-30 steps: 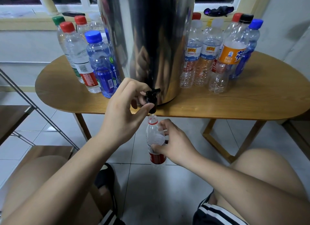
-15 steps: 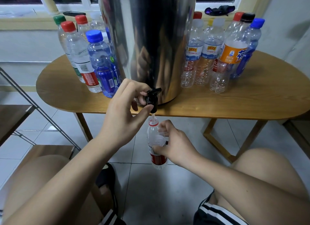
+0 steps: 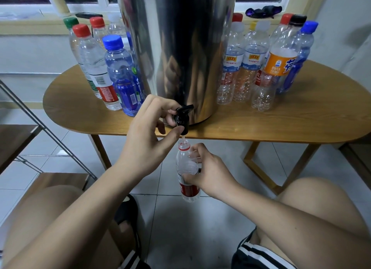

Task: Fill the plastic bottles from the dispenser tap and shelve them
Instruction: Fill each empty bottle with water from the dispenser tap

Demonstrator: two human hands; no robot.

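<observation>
The right hand [image 3: 208, 172] grips an uncapped bottle [image 3: 187, 174] with a red label, holding it upright below the table [image 3: 281, 124] edge, its mouth just under the black tap [image 3: 182, 118]. The left hand [image 3: 148, 136] pinches this tap, thumb under the spout and fingers curled on the lever. Farther, the steel dispenser [image 3: 176, 48] stands on the table between two groups of capped bottles [image 3: 249, 64].

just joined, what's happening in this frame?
A seated person is filling a bottle. The left hand grips the black tap of the steel dispenser, and the right hand holds an uncapped red-labelled bottle upright under the spout, below the edge of the table. A thin stream appears to run into its neck. The capped bottles stand on the table on both sides of the dispenser.
</observation>
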